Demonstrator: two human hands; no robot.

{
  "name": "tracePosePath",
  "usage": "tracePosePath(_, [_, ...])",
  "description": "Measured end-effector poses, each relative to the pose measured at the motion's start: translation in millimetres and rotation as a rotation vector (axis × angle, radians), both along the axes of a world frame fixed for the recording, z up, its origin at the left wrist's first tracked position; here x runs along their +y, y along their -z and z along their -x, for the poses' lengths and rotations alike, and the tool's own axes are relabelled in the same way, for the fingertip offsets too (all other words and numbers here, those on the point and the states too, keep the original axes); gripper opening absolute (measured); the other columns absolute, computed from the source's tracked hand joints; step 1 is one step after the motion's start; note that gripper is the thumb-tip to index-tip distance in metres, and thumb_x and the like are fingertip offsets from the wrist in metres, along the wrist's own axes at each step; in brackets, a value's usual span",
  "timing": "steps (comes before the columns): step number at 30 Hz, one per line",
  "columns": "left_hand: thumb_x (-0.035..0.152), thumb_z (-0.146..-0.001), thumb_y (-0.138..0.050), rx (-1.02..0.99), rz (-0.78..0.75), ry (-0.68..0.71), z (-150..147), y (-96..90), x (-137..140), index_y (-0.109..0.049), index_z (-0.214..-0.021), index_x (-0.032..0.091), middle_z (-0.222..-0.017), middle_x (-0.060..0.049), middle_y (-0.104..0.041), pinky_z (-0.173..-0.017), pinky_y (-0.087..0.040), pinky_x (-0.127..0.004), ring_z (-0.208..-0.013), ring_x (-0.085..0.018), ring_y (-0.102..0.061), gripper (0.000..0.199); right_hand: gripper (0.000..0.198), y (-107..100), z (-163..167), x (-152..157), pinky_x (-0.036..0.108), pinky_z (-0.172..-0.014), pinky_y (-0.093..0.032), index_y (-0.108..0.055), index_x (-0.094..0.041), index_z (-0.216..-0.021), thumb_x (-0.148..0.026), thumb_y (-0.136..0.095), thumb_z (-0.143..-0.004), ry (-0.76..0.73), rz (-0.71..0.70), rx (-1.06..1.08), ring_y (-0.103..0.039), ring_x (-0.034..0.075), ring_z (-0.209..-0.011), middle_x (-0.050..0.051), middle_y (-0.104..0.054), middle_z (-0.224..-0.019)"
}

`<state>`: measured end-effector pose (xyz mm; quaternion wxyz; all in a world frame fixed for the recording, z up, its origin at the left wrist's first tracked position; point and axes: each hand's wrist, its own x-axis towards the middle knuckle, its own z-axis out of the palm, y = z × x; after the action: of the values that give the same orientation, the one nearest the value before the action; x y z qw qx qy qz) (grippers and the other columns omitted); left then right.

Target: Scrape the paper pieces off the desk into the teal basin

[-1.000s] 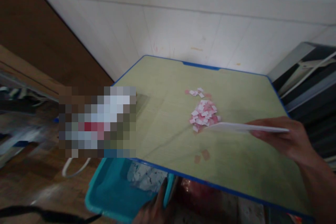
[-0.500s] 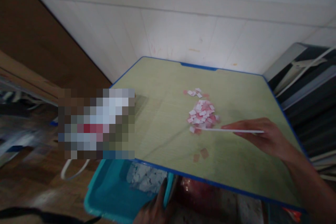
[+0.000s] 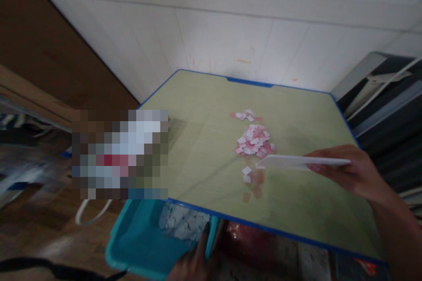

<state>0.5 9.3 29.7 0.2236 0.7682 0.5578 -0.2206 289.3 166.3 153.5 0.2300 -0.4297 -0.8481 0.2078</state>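
Observation:
My right hand is closed on a thin white flat scraper, held nearly level just above the board, its tip beside the pile. A heap of small pink and white squares lies on the pale yellow-green board. Several more squares lie loose behind the heap, and a few white and pink squares are in front of it. My left hand grips the rim of a teal plastic tub below the board's front edge. Inside the tub is a spread of whitish pieces.
The blue-edged board stands against a white panelled wall. To the right lean dark panels. A blurred-out object overlaps the board's left side. Under the front edge sits a shiny red bag-like thing.
My right hand has moved right with the scraper, which is now tilted to show its face. A few squares have come away from the heap toward me. My left hand stays on the tub.

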Motion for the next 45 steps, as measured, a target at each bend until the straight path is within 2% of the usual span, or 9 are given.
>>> tracePosePath(4, [-0.007, -0.053, -0.03, 0.026, 0.005, 0.021, -0.3, -1.6, 2.9, -0.049, -0.106, 0.028, -0.126, -0.021, -0.035, -0.065, -0.049, -0.035, -0.081, -0.023, -0.059, 0.067, 0.015, 0.2, -0.2, -0.4, 0.019, -0.038, -0.034, -0.065, -0.02, -0.078, -0.026, -0.052, -0.074, 0.028, 0.014, 0.009, -0.048, 0.009, -0.04, -0.001, -0.059, -0.053])
tracePosePath(8, [-0.003, -0.055, -0.034, 0.011, 0.017, 0.008, 0.3, -3.9, 3.4, -0.051, -0.102, 0.026, -0.128, -0.02, -0.033, -0.066, -0.049, -0.036, -0.081, -0.023, -0.059, 0.058, 0.013, 0.6, -6.2, -1.2, 0.02, -0.042, -0.038, -0.066, -0.022, -0.076, -0.027, -0.054, -0.072, -0.036, 0.064, 0.0, -0.054, 0.012, -0.047, 0.0, -0.062, -0.058])
tracePosePath(16, [-0.002, -0.059, -0.038, 0.048, -0.01, 0.009, -1.4, -2.6, 1.3, -0.05, -0.104, 0.029, -0.131, -0.015, -0.03, -0.065, -0.05, -0.035, -0.078, -0.022, -0.06, 0.055, 0.011, 0.8, -12.1, -1.8, 0.019, -0.041, -0.038, -0.066, -0.022, -0.073, -0.024, -0.055, -0.071, -0.073, 0.091, 0.005, -0.055, 0.011, -0.047, 0.0, -0.063, -0.058])
tracePosePath(24, [-0.003, -0.06, -0.036, 0.037, 0.001, 0.024, 0.4, -1.4, 1.0, -0.051, -0.103, 0.028, -0.129, -0.016, -0.034, -0.063, -0.05, -0.035, -0.078, -0.022, -0.06, 0.056, 0.018, 3.4, 11.8, 0.6, 0.021, -0.041, -0.038, -0.065, -0.021, -0.084, -0.026, -0.05, -0.075, -0.08, 0.083, 0.02, -0.055, 0.012, -0.047, 0.001, -0.064, -0.061])
tracePosePath(30, [-0.002, -0.057, -0.038, 0.024, 0.017, -0.013, -1.0, -3.8, 2.6, -0.05, -0.105, 0.029, -0.131, -0.016, -0.029, -0.065, -0.049, -0.036, -0.08, -0.022, -0.059, 0.058, 0.025, -3.2, 23.8, -1.4, 0.024, -0.059, -0.046, -0.059, -0.027, -0.099, -0.021, -0.049, -0.076, -0.13, 0.05, 0.053, -0.062, 0.016, -0.071, 0.0, -0.067, -0.086])
tracePosePath(35, [-0.004, -0.055, -0.036, 0.005, 0.019, -0.018, -1.5, -6.0, 4.0, -0.049, -0.106, 0.03, -0.131, -0.017, -0.026, -0.065, -0.049, -0.036, -0.079, -0.023, -0.06, 0.062, 0.027, -25.1, 28.4, -0.2, 0.025, -0.071, -0.047, -0.058, -0.028, -0.102, -0.022, -0.048, -0.077, -0.317, 0.155, 0.02, -0.06, 0.017, -0.085, 0.001, -0.065, -0.095])
tracePosePath(38, [-0.001, -0.06, -0.037, 0.005, -0.006, -0.007, -0.6, -5.7, 3.1, -0.05, -0.105, 0.029, -0.131, -0.017, -0.027, -0.064, -0.049, -0.036, -0.077, -0.022, -0.06, 0.056, 0.028, -26.9, 40.7, 5.5, 0.026, -0.073, -0.047, -0.057, -0.027, -0.104, -0.023, -0.045, -0.079, -0.376, 0.16, -0.003, -0.059, 0.017, -0.088, 0.002, -0.064, -0.097])
tracePosePath(42, [-0.002, -0.062, -0.038, 0.002, -0.032, 0.005, 0.7, -3.3, 1.3, -0.051, -0.104, 0.028, -0.129, -0.017, -0.031, -0.064, -0.049, -0.035, -0.076, -0.021, -0.06, 0.053, 0.028, -19.9, 52.1, 10.5, 0.026, -0.077, -0.045, -0.057, -0.027, -0.104, -0.021, -0.046, -0.079, -0.355, 0.105, 0.064, -0.057, 0.016, -0.092, 0.001, -0.062, -0.101])
tracePosePath(45, [-0.002, -0.064, -0.034, -0.007, -0.046, 0.011, 0.4, -2.1, 0.5, -0.054, -0.098, 0.027, -0.125, -0.015, -0.04, -0.063, -0.05, -0.034, -0.074, -0.02, -0.061, 0.049, 0.025, -17.6, 45.9, 10.8, 0.023, -0.072, -0.047, -0.061, -0.026, -0.098, -0.02, -0.05, -0.076, -0.297, 0.122, 0.123, -0.06, 0.016, -0.087, 0.001, -0.065, -0.094])
